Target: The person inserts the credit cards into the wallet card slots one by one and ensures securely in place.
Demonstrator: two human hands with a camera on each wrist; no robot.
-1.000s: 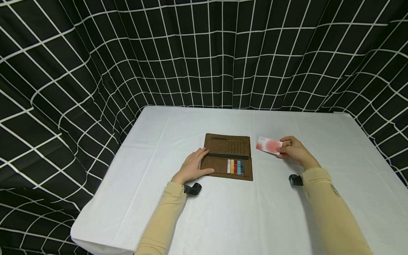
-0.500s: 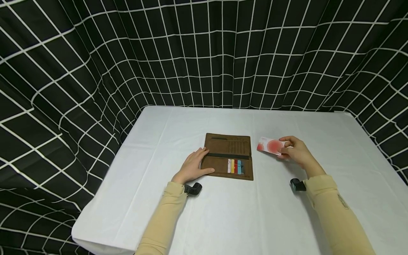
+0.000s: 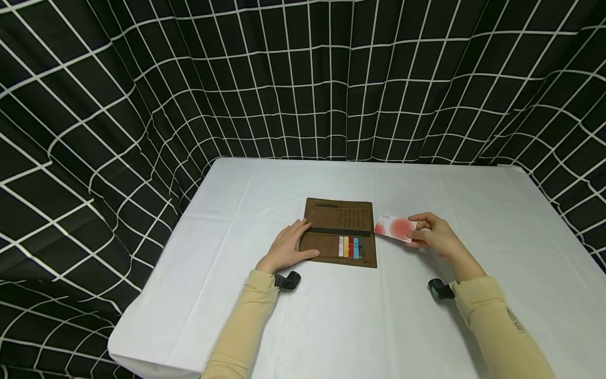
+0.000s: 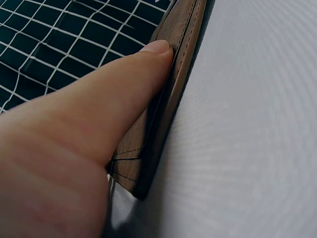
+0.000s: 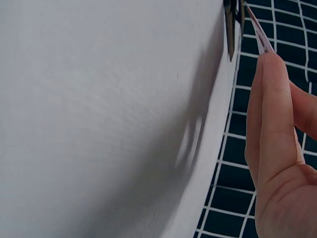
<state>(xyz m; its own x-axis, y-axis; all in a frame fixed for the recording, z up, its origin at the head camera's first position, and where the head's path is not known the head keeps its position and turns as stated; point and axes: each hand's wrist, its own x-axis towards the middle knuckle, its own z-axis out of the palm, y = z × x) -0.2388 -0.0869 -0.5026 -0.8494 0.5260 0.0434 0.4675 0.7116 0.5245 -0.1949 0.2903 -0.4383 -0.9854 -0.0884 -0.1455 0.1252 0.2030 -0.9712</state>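
A brown wallet (image 3: 326, 215) lies spread flat on the white table, its near half holding several coloured cards (image 3: 349, 247) in slots. My left hand (image 3: 284, 247) rests on the wallet's left side with fingers extended; in the left wrist view the thumb (image 4: 133, 74) presses along its edge. Between thumb and fingers, my right hand (image 3: 437, 234) pinches a white card with pink circles (image 3: 396, 227). That card's left end comes right up to the wallet's right edge near the fold. In the right wrist view the card (image 5: 260, 34) appears nearly edge-on, held above the table.
White cloth covers the table (image 3: 345, 321). Black curtains with a white grid (image 3: 312, 79) surround its back and sides. A small black camera sits on each wrist, the left one (image 3: 287, 280) near the wallet's front corner, the right one (image 3: 440, 289) over the cloth.
The right hand has brought the pink-circled card left and toward me, up to the wallet's right edge. My left hand and the wallet have stayed in place.
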